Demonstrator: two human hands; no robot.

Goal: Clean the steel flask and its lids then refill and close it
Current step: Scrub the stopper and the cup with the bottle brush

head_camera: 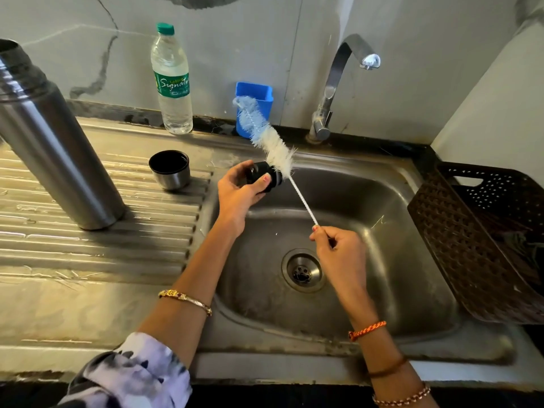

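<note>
Head view: left hand (235, 191) clasps black inner lid (265, 176); right hand (338, 248) pinches bottle brush (273, 148), long axis running near-right to far-left across lid.

the sink basin (382, 201) lies open below; flask (59, 148), cup lid (170, 169) and basket (482, 231) flank it.

Only readable text: white script "Signatu…" on the green label of the clear plastic water bottle with green cap (172, 81), standing at the back edge of the steel sink drainboard (97, 248) against the wall. Word is cut off at the label's curve. Smaller print above and below it on the label is too fine to read.
</note>
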